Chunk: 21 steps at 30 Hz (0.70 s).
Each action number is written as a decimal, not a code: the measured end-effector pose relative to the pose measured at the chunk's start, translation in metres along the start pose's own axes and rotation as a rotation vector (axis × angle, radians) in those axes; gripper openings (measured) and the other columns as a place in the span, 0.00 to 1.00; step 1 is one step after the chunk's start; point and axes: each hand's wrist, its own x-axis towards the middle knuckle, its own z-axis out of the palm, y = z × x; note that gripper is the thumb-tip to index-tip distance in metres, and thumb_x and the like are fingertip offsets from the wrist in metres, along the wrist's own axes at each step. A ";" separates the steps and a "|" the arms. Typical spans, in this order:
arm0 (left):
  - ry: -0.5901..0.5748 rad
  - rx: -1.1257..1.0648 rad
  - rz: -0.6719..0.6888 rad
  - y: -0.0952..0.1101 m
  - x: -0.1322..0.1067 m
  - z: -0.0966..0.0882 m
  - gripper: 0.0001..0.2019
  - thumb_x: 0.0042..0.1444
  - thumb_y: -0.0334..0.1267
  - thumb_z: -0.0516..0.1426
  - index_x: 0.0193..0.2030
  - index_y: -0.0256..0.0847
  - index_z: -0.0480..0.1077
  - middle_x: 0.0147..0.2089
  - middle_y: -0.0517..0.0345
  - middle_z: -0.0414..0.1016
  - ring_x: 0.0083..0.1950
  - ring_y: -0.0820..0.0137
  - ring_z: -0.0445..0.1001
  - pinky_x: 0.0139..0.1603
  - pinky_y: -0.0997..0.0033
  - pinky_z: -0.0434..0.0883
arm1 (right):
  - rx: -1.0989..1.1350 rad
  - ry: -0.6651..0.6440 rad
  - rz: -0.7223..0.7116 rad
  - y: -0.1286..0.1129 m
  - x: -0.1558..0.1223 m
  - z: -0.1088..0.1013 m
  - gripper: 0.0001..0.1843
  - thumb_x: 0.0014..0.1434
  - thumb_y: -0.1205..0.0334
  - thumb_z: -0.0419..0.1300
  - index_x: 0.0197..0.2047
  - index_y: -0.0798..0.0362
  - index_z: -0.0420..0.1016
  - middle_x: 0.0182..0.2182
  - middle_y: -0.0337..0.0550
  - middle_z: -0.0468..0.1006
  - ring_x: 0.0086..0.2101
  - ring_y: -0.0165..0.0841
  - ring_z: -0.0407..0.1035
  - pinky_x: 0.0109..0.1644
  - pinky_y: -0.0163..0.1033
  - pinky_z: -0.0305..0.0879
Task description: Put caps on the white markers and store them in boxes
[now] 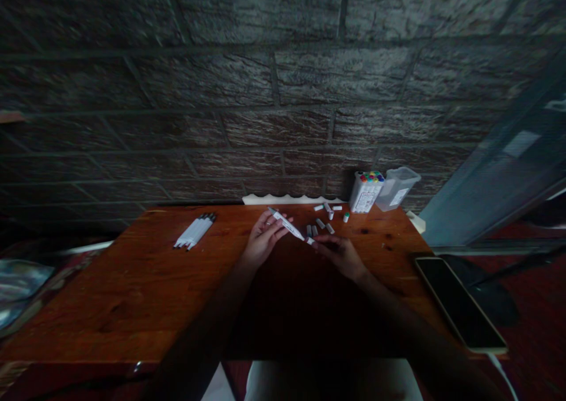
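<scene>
My left hand (262,240) is closed around a white marker (287,224), which slants down to the right with its tip toward my right hand. Between the fingers of my right hand (342,256) is a small white marker cap (310,241), right at the marker's tip. Whether cap and tip touch, I cannot tell. Several loose caps (330,228) lie just beyond my right hand, and one cap with a green end (346,217) stands upright among them. To the left, several white markers (194,232) lie side by side on the wooden table (145,295).
At the back right stands a clear case (366,193) packed with colourful-ended markers, beside a transparent container (398,190). A phone (460,303) with a cable lies on the table's right edge. A block wall (247,124) rises directly behind the table.
</scene>
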 end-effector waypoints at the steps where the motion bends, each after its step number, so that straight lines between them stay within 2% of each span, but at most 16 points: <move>1: 0.003 0.006 0.001 0.000 0.000 0.000 0.15 0.51 0.31 0.64 0.45 0.40 0.68 0.47 0.56 0.75 0.54 0.59 0.74 0.61 0.49 0.67 | 0.008 -0.004 0.011 0.000 0.000 0.000 0.17 0.50 0.50 0.67 0.41 0.51 0.79 0.33 0.42 0.80 0.31 0.33 0.73 0.36 0.40 0.71; 5: 0.012 0.030 0.009 0.000 0.000 -0.001 0.16 0.51 0.32 0.65 0.46 0.40 0.68 0.48 0.54 0.75 0.55 0.58 0.74 0.60 0.50 0.68 | 0.042 -0.081 0.013 -0.001 -0.001 -0.003 0.17 0.50 0.52 0.67 0.42 0.50 0.80 0.35 0.43 0.80 0.33 0.34 0.74 0.41 0.43 0.73; 9: 0.000 0.069 0.011 0.000 0.000 -0.001 0.16 0.51 0.34 0.65 0.45 0.39 0.67 0.47 0.54 0.75 0.51 0.59 0.76 0.55 0.54 0.72 | 0.112 -0.157 0.050 -0.001 -0.003 -0.005 0.17 0.48 0.54 0.69 0.42 0.48 0.80 0.39 0.43 0.80 0.37 0.34 0.75 0.45 0.45 0.73; 12: -0.005 0.104 0.013 0.001 0.000 0.000 0.17 0.51 0.34 0.66 0.45 0.39 0.66 0.46 0.54 0.76 0.50 0.59 0.77 0.52 0.56 0.74 | 0.150 -0.217 0.073 0.000 -0.004 -0.006 0.18 0.49 0.53 0.68 0.44 0.48 0.80 0.37 0.42 0.80 0.36 0.33 0.74 0.44 0.42 0.73; 16: 0.004 0.125 0.015 0.000 0.000 0.000 0.19 0.50 0.35 0.66 0.45 0.39 0.65 0.45 0.55 0.76 0.48 0.59 0.77 0.52 0.53 0.73 | 0.133 -0.283 0.079 -0.001 -0.004 -0.008 0.21 0.51 0.52 0.67 0.47 0.51 0.78 0.35 0.43 0.79 0.34 0.30 0.73 0.39 0.37 0.73; 21: 0.023 0.133 0.011 -0.002 0.001 0.000 0.22 0.48 0.37 0.68 0.45 0.39 0.62 0.43 0.56 0.76 0.47 0.60 0.78 0.50 0.56 0.75 | 0.119 -0.273 0.087 -0.001 -0.004 -0.011 0.22 0.53 0.51 0.66 0.49 0.54 0.77 0.35 0.45 0.79 0.33 0.29 0.72 0.37 0.35 0.72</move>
